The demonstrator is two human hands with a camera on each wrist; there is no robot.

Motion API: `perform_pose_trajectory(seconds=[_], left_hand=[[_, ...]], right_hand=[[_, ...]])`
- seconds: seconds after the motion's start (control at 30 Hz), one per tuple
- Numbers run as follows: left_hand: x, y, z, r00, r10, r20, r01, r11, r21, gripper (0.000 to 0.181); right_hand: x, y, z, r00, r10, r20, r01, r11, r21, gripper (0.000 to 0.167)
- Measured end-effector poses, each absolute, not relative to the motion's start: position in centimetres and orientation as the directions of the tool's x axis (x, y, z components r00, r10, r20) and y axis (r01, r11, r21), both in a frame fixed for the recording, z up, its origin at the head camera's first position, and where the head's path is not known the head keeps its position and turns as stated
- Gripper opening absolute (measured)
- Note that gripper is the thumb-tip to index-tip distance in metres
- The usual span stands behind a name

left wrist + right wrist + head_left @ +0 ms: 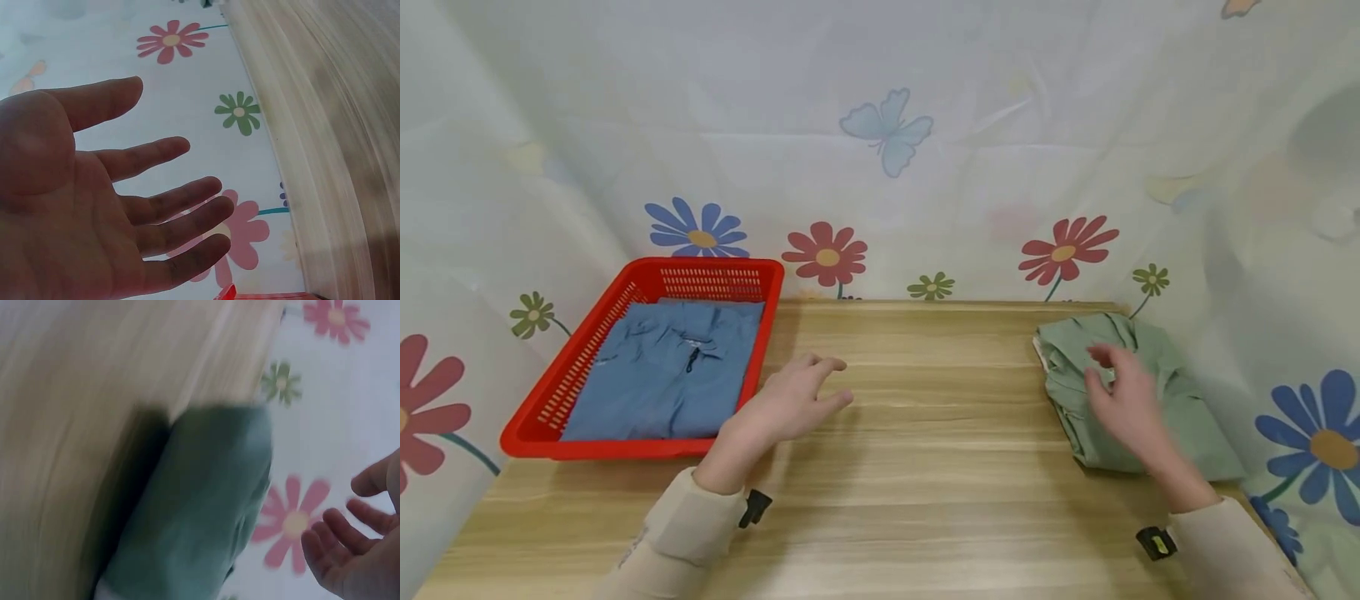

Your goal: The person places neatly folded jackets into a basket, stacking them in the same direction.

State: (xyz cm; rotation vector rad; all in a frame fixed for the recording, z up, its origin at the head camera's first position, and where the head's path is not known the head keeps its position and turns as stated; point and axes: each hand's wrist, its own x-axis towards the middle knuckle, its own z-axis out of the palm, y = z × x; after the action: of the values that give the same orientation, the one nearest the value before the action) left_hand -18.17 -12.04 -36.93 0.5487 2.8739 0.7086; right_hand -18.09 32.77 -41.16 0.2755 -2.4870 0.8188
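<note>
In the head view a folded blue garment, with a small black zip pull at its collar, lies flat inside a red plastic basket on the left. My left hand hovers just right of the basket, holding nothing; the left wrist view shows its palm and fingers spread and straight. On the right, a folded green garment lies on the table. Above it is my right hand, loosely curved and holding nothing. The right wrist view shows a gap between that hand and the green cloth.
A light wood-grain table spans the space between basket and green garment. Behind it and at both sides hangs a white curtain printed with flowers and a butterfly. The green garment lies close to the curtain at the right.
</note>
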Motion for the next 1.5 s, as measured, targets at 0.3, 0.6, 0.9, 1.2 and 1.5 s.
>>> perform_pose_trajectory(seconds=[0.3,0.6,0.9,1.2,1.5], left_hand=[[-18.3,-11.8,-37.5,-0.927,0.37,-0.067,0.294,0.824,0.485,0.054],[-18.4,-11.6,-38.2,-0.933,0.351,-0.083,0.267,0.826,0.496,0.054],[-19.1,-11.4,-39.0,-0.936,0.345,-0.075,0.258,0.813,0.522,0.056],[-19.3,-11.3,-39.9,-0.939,0.335,-0.082,0.233,0.792,0.565,0.054],[-19.4,-11.2,-40.5,-0.95,0.302,-0.086,0.187,0.764,0.618,0.053]], right_hand=[[-19.4,38.8,-42.0,-0.898,0.155,0.413,-0.107,0.831,-0.545,0.053],[-19.8,41.3,-43.8,-0.985,0.152,0.087,0.1,0.893,-0.44,0.071],[-20.7,41.3,-45.3,-0.997,0.075,-0.017,0.076,0.912,-0.404,0.069],[-20.9,39.4,-45.1,-0.998,0.034,-0.049,0.052,0.905,-0.423,0.067],[-21.1,36.7,-44.6,-0.999,-0.008,-0.045,0.011,0.914,-0.405,0.066]])
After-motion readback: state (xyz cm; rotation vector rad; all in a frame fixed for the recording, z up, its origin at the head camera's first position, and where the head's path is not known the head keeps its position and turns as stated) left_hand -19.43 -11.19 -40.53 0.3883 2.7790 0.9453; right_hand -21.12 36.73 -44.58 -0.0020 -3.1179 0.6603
